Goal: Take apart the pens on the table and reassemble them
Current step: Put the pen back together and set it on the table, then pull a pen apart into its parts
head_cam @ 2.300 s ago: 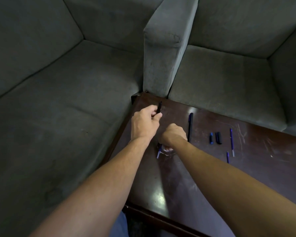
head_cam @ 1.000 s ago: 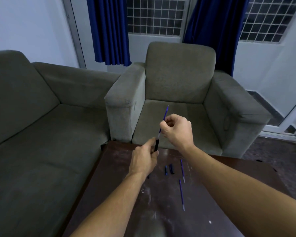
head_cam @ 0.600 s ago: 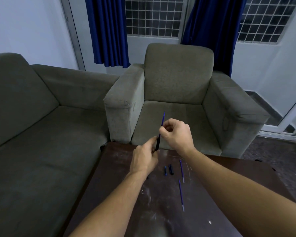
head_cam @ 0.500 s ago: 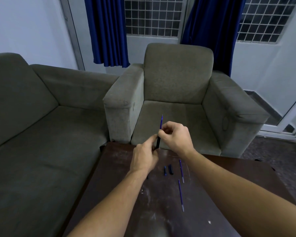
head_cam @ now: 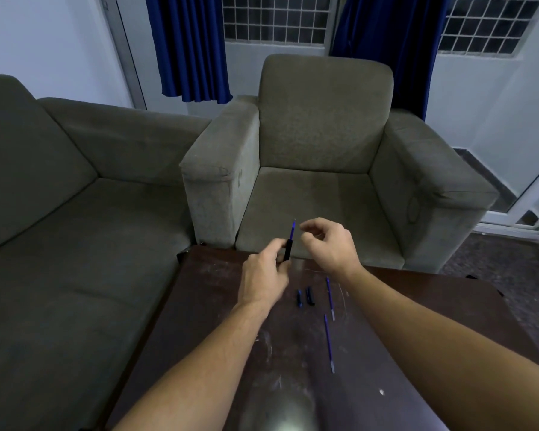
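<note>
My left hand grips a black pen barrel held upright above the table's far edge. A blue refill sticks out of the barrel's top. My right hand hovers just right of the refill tip, fingers loosely curled, holding nothing. On the dark wooden table lie two short dark pen pieces side by side and two loose blue refills to their right.
A grey sofa runs along the table's left side. A grey armchair stands right behind the table's far edge. Blue curtains hang at barred windows behind.
The refill has gone deeper into the barrel, so less of it shows. My right hand let go of the refill and drew slightly to the right.
</note>
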